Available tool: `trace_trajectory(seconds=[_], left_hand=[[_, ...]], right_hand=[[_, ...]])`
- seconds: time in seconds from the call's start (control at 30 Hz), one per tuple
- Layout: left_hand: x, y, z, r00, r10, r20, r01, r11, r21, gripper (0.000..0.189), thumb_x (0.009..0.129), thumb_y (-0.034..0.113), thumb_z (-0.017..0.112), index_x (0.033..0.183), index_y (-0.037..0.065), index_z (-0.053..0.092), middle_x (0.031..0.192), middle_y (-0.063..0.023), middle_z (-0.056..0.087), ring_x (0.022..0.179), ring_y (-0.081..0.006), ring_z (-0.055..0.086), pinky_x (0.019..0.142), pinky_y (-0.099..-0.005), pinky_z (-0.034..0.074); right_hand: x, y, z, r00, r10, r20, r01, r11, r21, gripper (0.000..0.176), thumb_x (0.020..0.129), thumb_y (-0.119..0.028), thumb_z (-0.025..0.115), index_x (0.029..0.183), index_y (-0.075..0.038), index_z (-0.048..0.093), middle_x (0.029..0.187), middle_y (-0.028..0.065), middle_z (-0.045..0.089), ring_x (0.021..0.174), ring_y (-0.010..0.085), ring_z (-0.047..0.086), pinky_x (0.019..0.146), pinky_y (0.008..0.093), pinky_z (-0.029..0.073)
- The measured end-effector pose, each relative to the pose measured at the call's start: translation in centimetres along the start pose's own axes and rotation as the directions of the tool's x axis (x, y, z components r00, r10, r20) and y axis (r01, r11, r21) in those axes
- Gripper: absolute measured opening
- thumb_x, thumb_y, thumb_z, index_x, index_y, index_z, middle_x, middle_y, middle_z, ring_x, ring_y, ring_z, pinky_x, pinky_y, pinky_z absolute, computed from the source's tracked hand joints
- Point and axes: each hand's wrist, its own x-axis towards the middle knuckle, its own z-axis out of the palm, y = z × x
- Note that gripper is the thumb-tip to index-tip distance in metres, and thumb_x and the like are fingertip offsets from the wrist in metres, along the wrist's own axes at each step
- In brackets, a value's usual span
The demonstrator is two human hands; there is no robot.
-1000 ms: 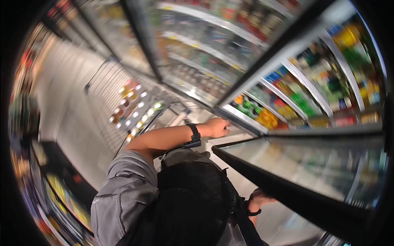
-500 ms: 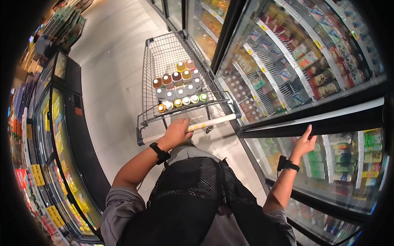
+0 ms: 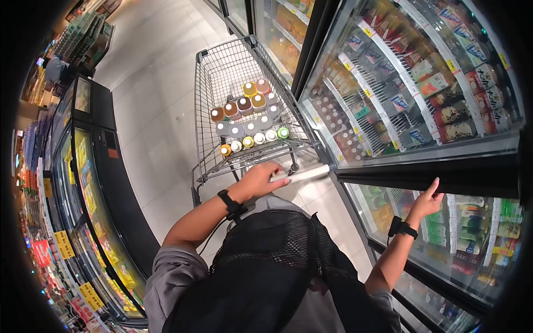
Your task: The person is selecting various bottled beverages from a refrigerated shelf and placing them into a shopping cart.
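My left hand (image 3: 260, 181) is closed round the pale handle (image 3: 311, 173) of a wire shopping cart (image 3: 198, 114). Rows of capped drink bottles (image 3: 244, 104) stand inside the cart, with brown, yellow, grey and green contents. To the right, my right hand (image 3: 426, 204) is at the black frame (image 3: 438, 183) of a glass fridge door. One finger is stretched up onto the frame, and another shows bent beside it. Nothing is held in this hand that I can see. Both wrists wear black bands.
Fridge shelves (image 3: 408, 94) full of packaged drinks line the right side behind glass. On the left runs a black freezer cabinet (image 3: 108, 161) with yellow price signs (image 3: 64, 244). Pale floor tiles (image 3: 147, 66) lie between. A black mesh bag (image 3: 261, 244) hangs on my front.
The view has shifted slightly. My left hand has slid along the cart handle to the right. The bright white strip above the black door frame no longer shows. My right hand stays at the frame.
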Motion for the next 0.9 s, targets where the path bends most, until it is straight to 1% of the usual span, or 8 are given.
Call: trace_trajectory(seconds=[0.13, 0.23, 0.37, 0.5, 0.63, 0.7, 0.77, 0.9], left_hand=[[5.1, -2.1, -2.1, 0.984, 0.03, -0.176, -0.04, 0.998, -0.055, 0.027, 0.087, 0.027, 0.072, 0.09, 0.002, 0.064, 0.076, -0.0091, 0.062, 0.068, -0.0221, 0.063, 0.063, -0.033, 0.051], [9.1, -5.9, -5.8, 0.967, -0.19, -0.172, 0.184, 0.981, -0.055, 0.031, 0.087, 0.033, 0.069, 0.089, 0.002, 0.066, 0.082, -0.0155, 0.067, 0.072, -0.0296, 0.065, 0.065, -0.0382, 0.052], [13.1, -20.1, -7.4, 0.914, -0.363, -0.18, 0.387, 0.914, 0.123, 0.035, 0.085, 0.033, 0.071, 0.101, 0.002, 0.064, 0.099, -0.0206, 0.068, 0.089, -0.0342, 0.066, 0.077, -0.0428, 0.053], [16.9, -28.3, -9.8, 0.841, -0.492, -0.225, 0.535, 0.817, 0.213, 0.052, 0.083, 0.031, 0.072, 0.123, 0.002, 0.056, 0.107, -0.0224, 0.065, 0.106, -0.0386, 0.062, 0.091, -0.0453, 0.05], [23.1, -32.9, -10.1, 0.83, -0.508, -0.231, 0.553, 0.804, 0.217, 0.063, 0.084, 0.036, 0.07, 0.131, 0.001, 0.047, 0.117, -0.0279, 0.06, 0.107, -0.0428, 0.06, 0.092, -0.0471, 0.05], [26.0, -35.0, -9.3, 0.831, -0.468, -0.302, 0.549, 0.779, 0.304, 0.067, 0.085, 0.039, 0.069, 0.135, 0.002, 0.044, 0.117, -0.0272, 0.06, 0.107, -0.0418, 0.061, 0.092, -0.0465, 0.05], [28.7, -36.3, -9.0, 0.811, -0.535, -0.237, 0.585, 0.733, 0.347, 0.065, 0.087, 0.044, 0.065, 0.138, 0.01, 0.043, 0.117, -0.0259, 0.061, 0.105, -0.0401, 0.063, 0.089, -0.0449, 0.052], [32.4, -39.6, -7.1, 0.79, -0.59, -0.168, 0.598, 0.68, 0.423, 0.066, 0.089, 0.057, 0.058, 0.134, 0.011, 0.046, 0.107, -0.0243, 0.066, 0.101, -0.0366, 0.066, 0.085, -0.0447, 0.053]], right_hand=[[-0.1, 0.0, -0.1, 1.0, -0.024, -0.019, 0.022, 0.996, -0.087, 0.048, 0.093, -0.044, 0.065, 0.088, 0.004, 0.069, 0.068, 0.0128, 0.065, 0.057, 0.0213, 0.055, 0.057, 0.0372, 0.045], [-0.4, -0.9, 0.0, 0.999, 0.017, -0.039, -0.022, 0.991, -0.135, 0.051, 0.093, -0.045, 0.064, 0.081, 0.005, 0.065, 0.066, 0.0107, 0.063, 0.056, 0.0191, 0.053, 0.055, 0.0368, 0.045], [-1.0, -1.9, 1.1, 0.992, 0.088, -0.093, -0.089, 0.996, -0.004, 0.049, 0.094, -0.045, 0.064, 0.089, 0.004, 0.064, 0.069, 0.0085, 0.061, 0.057, 0.0141, 0.05, 0.053, 0.0311, 0.044], [-0.9, -1.0, 0.6, 0.984, 0.128, -0.123, -0.149, 0.973, -0.178, 0.053, 0.094, -0.047, 0.064, 0.071, -0.001, 0.049, 0.063, 0.0032, 0.048, 0.053, 0.0134, 0.044, 0.047, 0.0301, 0.041], [-0.8, -1.4, 1.9, 0.976, 0.118, -0.184, -0.137, 0.986, -0.092, 0.049, 0.095, -0.046, 0.062, 0.077, -0.001, 0.055, 0.068, 0.0069, 0.059, 0.055, 0.0127, 0.05, 0.047, 0.0282, 0.042], [-0.3, 0.2, 1.2, 0.971, 0.149, -0.188, -0.185, 0.964, -0.193, 0.051, 0.095, -0.048, 0.06, 0.079, 0.0, 0.058, 0.068, 0.0095, 0.062, 0.055, 0.0147, 0.054, 0.049, 0.0299, 0.043], [0.2, 1.2, 0.2, 0.97, 0.171, -0.174, -0.219, 0.925, -0.309, 0.06, 0.093, -0.055, 0.06, 0.078, 0.004, 0.058, 0.069, 0.0116, 0.063, 0.054, 0.0169, 0.057, 0.05, 0.0308, 0.047], [0.0, 0.1, 0.4, 0.976, 0.166, -0.138, -0.204, 0.92, -0.336, 0.059, 0.094, -0.055, 0.059, 0.077, 0.002, 0.056, 0.067, 0.0108, 0.062, 0.054, 0.0171, 0.056, 0.051, 0.0303, 0.046]])
